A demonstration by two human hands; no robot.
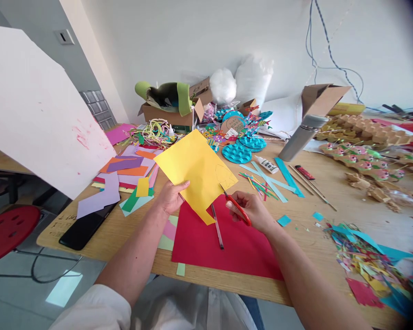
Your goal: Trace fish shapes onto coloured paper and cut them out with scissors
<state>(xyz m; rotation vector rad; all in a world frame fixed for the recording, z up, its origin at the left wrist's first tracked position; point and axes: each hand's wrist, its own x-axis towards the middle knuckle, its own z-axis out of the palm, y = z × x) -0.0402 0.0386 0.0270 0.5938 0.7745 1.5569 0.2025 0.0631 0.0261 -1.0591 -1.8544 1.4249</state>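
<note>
My left hand (171, 196) is closed on the lower left edge of a yellow paper sheet (189, 165), thumb on top. A pencil outline is drawn near the sheet's right corner, and a narrow strip hangs from its lower edge. My right hand (250, 210) holds red-handled scissors (239, 210), their tip at the sheet's edge beside the drawing. Below the hands, a red sheet (223, 250) lies on the table with a pen (217, 228) on it.
Colored paper and a black phone (86, 229) lie at left. A grey bottle (302, 137), glue (267, 165) and blue strips stand or lie right of center. Paper scraps (371, 266) pile at lower right. Egg cartons (365, 160) and boxes are farther back.
</note>
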